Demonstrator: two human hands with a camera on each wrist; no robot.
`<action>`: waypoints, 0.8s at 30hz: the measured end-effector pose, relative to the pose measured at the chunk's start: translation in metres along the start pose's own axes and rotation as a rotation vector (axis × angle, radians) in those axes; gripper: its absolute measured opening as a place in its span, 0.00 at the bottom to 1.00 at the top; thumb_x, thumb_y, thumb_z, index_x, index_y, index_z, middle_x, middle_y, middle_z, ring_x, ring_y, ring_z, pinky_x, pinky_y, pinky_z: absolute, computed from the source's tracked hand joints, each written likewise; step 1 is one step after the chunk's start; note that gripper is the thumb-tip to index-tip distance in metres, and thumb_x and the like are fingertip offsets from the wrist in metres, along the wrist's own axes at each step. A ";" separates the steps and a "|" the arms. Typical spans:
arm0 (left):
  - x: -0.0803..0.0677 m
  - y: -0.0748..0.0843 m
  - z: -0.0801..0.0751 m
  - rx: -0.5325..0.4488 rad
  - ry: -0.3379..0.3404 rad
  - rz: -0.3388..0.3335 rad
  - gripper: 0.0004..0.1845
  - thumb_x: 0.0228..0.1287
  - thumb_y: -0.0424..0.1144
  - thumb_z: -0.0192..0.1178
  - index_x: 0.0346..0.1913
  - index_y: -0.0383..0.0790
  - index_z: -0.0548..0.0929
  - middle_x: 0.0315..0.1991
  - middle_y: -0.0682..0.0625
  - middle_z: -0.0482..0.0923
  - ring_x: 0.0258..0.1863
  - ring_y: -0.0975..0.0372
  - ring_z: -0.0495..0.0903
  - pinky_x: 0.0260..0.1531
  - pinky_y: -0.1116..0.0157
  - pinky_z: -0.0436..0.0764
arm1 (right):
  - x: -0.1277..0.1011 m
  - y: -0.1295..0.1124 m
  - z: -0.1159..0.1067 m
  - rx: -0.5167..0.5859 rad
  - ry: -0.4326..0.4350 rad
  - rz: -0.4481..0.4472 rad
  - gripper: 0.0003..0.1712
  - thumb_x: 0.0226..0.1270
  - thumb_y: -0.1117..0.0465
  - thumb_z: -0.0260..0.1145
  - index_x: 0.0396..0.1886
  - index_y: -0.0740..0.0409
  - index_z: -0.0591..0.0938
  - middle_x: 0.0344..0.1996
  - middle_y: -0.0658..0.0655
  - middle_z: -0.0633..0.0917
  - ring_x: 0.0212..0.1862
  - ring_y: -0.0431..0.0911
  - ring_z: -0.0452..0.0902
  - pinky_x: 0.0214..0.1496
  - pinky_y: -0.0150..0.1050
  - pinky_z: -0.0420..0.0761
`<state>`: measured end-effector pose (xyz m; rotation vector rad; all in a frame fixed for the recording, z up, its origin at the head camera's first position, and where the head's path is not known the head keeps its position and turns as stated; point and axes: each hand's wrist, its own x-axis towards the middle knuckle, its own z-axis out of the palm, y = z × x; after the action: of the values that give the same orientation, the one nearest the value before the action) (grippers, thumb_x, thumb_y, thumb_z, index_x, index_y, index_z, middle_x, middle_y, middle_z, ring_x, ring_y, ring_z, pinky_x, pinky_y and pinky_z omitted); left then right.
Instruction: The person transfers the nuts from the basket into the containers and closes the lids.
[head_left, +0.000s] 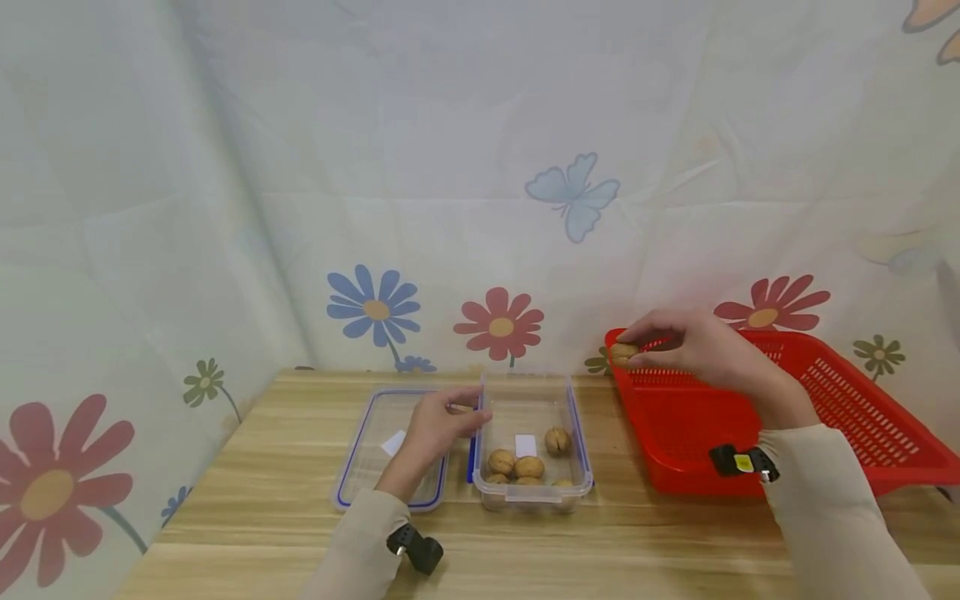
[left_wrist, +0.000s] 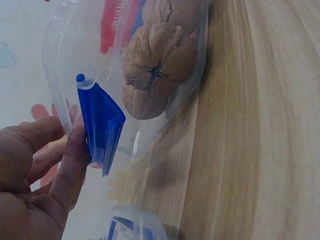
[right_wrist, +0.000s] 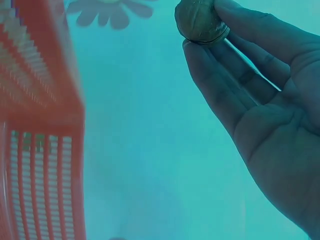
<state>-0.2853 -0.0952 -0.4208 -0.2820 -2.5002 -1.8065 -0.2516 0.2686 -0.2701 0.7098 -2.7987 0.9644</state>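
Observation:
My right hand (head_left: 693, 346) pinches a walnut (head_left: 622, 354) between thumb and fingertips, raised over the near-left corner of a red plastic basket (head_left: 645, 433). In the right wrist view the same walnut (right_wrist: 201, 21) sits at the fingertips, apart from the basket wall. My left hand (head_left: 435, 429) holds the left rim of a clear plastic box (head_left: 536, 493), thumb and fingers about the edge beside a blue locking flap (left_wrist: 102, 125). Inside the box lie several walnuts (head_left: 528, 467), mostly toward its near end, and a small white label (head_left: 525, 446).
Left of the box, a clear lid (head_left: 360, 467) with a blue seal lies flat, a white paper piece (head_left: 393, 442) on it. All stand on a wood-grain table (head_left: 262, 500). A flower-print curtain (head_left: 420, 208) hangs behind the table's back edge.

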 end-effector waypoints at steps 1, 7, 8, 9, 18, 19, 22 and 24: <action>0.000 0.000 0.000 0.000 0.000 0.000 0.24 0.67 0.34 0.75 0.64 0.33 0.85 0.54 0.39 0.87 0.38 0.52 0.92 0.41 0.59 0.91 | -0.001 -0.002 0.003 0.001 0.005 -0.018 0.21 0.68 0.60 0.79 0.60 0.53 0.89 0.52 0.53 0.89 0.51 0.50 0.84 0.49 0.35 0.88; 0.001 -0.001 0.000 -0.003 -0.001 0.007 0.24 0.67 0.34 0.75 0.64 0.33 0.85 0.53 0.39 0.87 0.38 0.52 0.92 0.40 0.59 0.91 | -0.007 -0.007 0.021 0.027 0.031 -0.093 0.18 0.66 0.63 0.80 0.55 0.50 0.91 0.50 0.49 0.89 0.52 0.49 0.82 0.53 0.32 0.86; 0.001 -0.001 0.000 -0.004 -0.001 0.008 0.24 0.67 0.33 0.75 0.64 0.32 0.85 0.53 0.39 0.87 0.38 0.52 0.92 0.40 0.59 0.91 | -0.008 -0.008 0.023 0.035 0.033 -0.092 0.18 0.65 0.63 0.80 0.54 0.49 0.91 0.50 0.49 0.89 0.52 0.49 0.83 0.53 0.32 0.86; 0.001 -0.001 0.000 -0.005 -0.001 0.008 0.24 0.67 0.34 0.75 0.64 0.33 0.85 0.53 0.40 0.87 0.38 0.52 0.92 0.40 0.59 0.91 | -0.008 -0.009 0.026 0.043 0.034 -0.091 0.17 0.65 0.63 0.80 0.53 0.48 0.91 0.49 0.48 0.89 0.52 0.49 0.83 0.53 0.32 0.86; 0.002 -0.001 0.003 -0.023 0.004 0.018 0.24 0.65 0.32 0.75 0.63 0.31 0.86 0.53 0.38 0.87 0.37 0.52 0.91 0.39 0.59 0.91 | -0.011 -0.014 0.044 0.115 -0.018 -0.095 0.17 0.65 0.63 0.80 0.54 0.52 0.91 0.52 0.51 0.88 0.52 0.49 0.85 0.55 0.35 0.87; 0.002 -0.001 0.002 -0.022 0.006 0.016 0.24 0.65 0.31 0.75 0.63 0.31 0.86 0.53 0.38 0.87 0.36 0.52 0.91 0.39 0.59 0.91 | -0.010 -0.014 0.046 0.119 -0.025 -0.095 0.17 0.65 0.62 0.80 0.54 0.52 0.90 0.51 0.51 0.88 0.52 0.49 0.86 0.55 0.36 0.87; 0.001 -0.003 0.000 -0.015 0.001 0.015 0.24 0.65 0.32 0.75 0.63 0.31 0.86 0.54 0.37 0.87 0.36 0.52 0.91 0.38 0.60 0.91 | -0.009 -0.015 0.051 0.131 -0.048 -0.090 0.18 0.65 0.63 0.80 0.54 0.53 0.90 0.51 0.52 0.88 0.51 0.49 0.86 0.56 0.39 0.88; 0.001 -0.003 -0.001 -0.016 -0.001 0.012 0.24 0.65 0.32 0.75 0.63 0.31 0.85 0.54 0.37 0.87 0.36 0.52 0.92 0.38 0.60 0.91 | -0.008 -0.016 0.054 0.143 -0.079 -0.095 0.18 0.65 0.63 0.80 0.54 0.54 0.90 0.49 0.51 0.88 0.50 0.48 0.86 0.55 0.38 0.88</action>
<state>-0.2866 -0.0971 -0.4232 -0.2981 -2.4800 -1.8232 -0.2340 0.2276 -0.3058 0.9093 -2.7535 1.1516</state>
